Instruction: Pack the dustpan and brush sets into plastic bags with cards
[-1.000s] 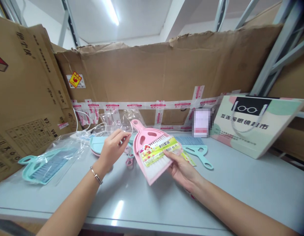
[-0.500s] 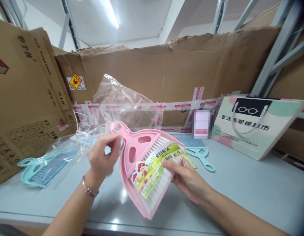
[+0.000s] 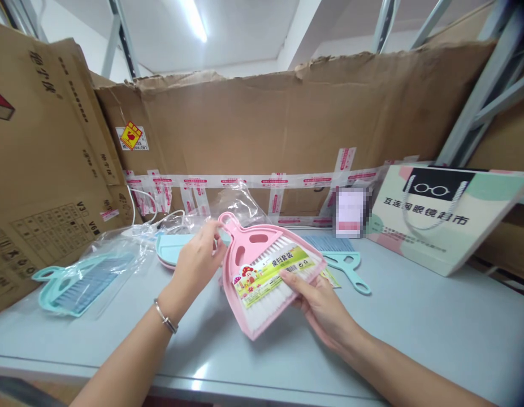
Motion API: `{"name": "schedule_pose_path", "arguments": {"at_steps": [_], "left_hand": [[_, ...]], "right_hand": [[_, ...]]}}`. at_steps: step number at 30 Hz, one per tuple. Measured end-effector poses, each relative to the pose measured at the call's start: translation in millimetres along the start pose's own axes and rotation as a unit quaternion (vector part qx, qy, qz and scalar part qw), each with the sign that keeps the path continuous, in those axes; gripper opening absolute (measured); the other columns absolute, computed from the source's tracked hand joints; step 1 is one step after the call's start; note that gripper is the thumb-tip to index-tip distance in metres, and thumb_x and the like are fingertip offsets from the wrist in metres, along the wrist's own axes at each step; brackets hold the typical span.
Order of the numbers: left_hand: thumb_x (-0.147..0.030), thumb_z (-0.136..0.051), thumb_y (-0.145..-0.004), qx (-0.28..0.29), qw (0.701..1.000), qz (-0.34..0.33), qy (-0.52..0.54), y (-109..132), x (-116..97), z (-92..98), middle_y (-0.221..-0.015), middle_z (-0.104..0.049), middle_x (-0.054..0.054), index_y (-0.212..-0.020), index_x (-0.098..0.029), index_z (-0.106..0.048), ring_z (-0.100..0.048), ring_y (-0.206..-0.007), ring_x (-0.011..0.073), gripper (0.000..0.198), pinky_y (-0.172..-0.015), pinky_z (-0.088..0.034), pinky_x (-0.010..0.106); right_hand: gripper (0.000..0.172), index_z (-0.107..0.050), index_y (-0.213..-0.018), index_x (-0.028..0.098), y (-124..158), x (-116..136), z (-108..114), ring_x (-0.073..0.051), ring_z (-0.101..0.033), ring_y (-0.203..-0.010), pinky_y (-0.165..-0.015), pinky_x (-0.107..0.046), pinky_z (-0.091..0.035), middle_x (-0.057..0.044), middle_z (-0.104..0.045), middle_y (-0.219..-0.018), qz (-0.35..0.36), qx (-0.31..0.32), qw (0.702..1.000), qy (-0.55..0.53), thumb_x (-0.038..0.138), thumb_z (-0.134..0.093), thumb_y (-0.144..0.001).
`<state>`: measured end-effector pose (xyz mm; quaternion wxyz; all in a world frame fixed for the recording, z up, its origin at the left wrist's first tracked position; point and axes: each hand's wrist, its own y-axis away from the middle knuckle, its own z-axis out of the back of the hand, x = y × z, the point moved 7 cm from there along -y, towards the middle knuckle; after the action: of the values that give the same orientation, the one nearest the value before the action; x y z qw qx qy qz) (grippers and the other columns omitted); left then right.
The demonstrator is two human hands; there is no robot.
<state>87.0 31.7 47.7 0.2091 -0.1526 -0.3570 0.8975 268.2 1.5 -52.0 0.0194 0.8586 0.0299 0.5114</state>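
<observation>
A pink mini dustpan with a white-bristled brush and a green-yellow label point(image 3: 262, 265) is held above the grey table point(image 3: 414, 316). My right hand point(image 3: 319, 302) grips its wide front edge, thumb on the bristles. My left hand point(image 3: 198, 263) has its fingers pinched at the dustpan's handle end, and a clear plastic bag point(image 3: 240, 203) rises behind that hand. Whether the fingers hold the bag or the handle I cannot tell.
A teal dustpan set in a clear bag point(image 3: 81, 280) lies at the left. Stacked teal and pink dustpans point(image 3: 170, 249) sit behind my left hand; a blue brush point(image 3: 342, 260) lies right of the pink set. Cardboard walls point(image 3: 287, 124) surround the table; a paper shopping bag point(image 3: 440, 212) leans at the right.
The pink dustpan set was raised and tilted towards me half a second ago, with the clear bag lifted high. Now it is lower and farther away, and the bag has dropped behind it.
</observation>
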Motion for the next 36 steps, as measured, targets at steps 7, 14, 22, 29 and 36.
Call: {"name": "schedule_pose_path", "arguments": {"at_steps": [7,14,22,29,36], "left_hand": [[-0.024,-0.044,-0.088,-0.036,0.998,-0.052,-0.008,3,-8,-1.1,-0.072,-0.058,0.001,-0.080,-0.018,-0.062,-0.053,-0.061,0.0109,0.020,-0.057,-0.040,0.022],[-0.027,-0.040,-0.091,-0.018,0.985,-0.168,-0.022,16,-38,-16.1,-0.067,-0.057,0.001,-0.088,-0.019,-0.064,-0.052,-0.059,0.0112,0.025,-0.052,-0.039,0.022],[-0.018,-0.041,-0.089,-0.037,0.968,-0.248,0.002,21,-56,-10.0,-0.069,-0.059,0.002,-0.091,-0.017,-0.063,-0.052,-0.059,0.0109,0.023,-0.050,-0.040,0.021],[-0.015,-0.042,-0.089,0.029,0.947,-0.313,0.065,30,-77,-13.8,-0.067,-0.057,0.000,-0.098,-0.017,-0.062,-0.049,-0.055,0.0094,0.022,-0.045,-0.037,0.020],[-0.037,-0.062,-0.077,-0.081,0.972,0.019,0.219,11,-15,0.5,-0.122,-0.046,0.013,-0.130,-0.024,-0.038,-0.047,-0.111,0.0259,0.060,-0.090,-0.042,0.044]], "right_hand": [[0.040,-0.068,-0.093,0.017,3,-10,-8,-0.024,-0.067,-0.081,-0.069,-0.035,-0.055,-0.008,-0.072,-0.087,-0.054,0.041,0.997,0.037,0.033,-0.078,-0.058],[0.036,-0.065,-0.094,0.017,0,-13,-5,-0.021,-0.067,-0.085,-0.070,-0.031,-0.055,-0.007,-0.072,-0.091,-0.049,0.017,0.999,-0.002,0.029,-0.076,-0.062],[0.034,-0.064,-0.095,0.018,-7,-16,-2,-0.019,-0.067,-0.081,-0.069,-0.028,-0.055,-0.005,-0.072,-0.088,-0.060,0.003,0.997,-0.057,0.023,-0.075,-0.063],[0.036,-0.064,-0.093,0.017,-5,-15,0,-0.017,-0.068,-0.072,-0.064,-0.026,-0.056,-0.003,-0.072,-0.084,-0.039,-0.027,0.995,-0.084,0.023,-0.077,-0.060],[0.037,-0.062,-0.099,0.018,-13,-6,13,-0.017,-0.068,-0.078,-0.063,-0.024,-0.057,-0.003,-0.072,-0.088,-0.017,-0.087,0.983,-0.160,0.013,-0.073,-0.064]]}}
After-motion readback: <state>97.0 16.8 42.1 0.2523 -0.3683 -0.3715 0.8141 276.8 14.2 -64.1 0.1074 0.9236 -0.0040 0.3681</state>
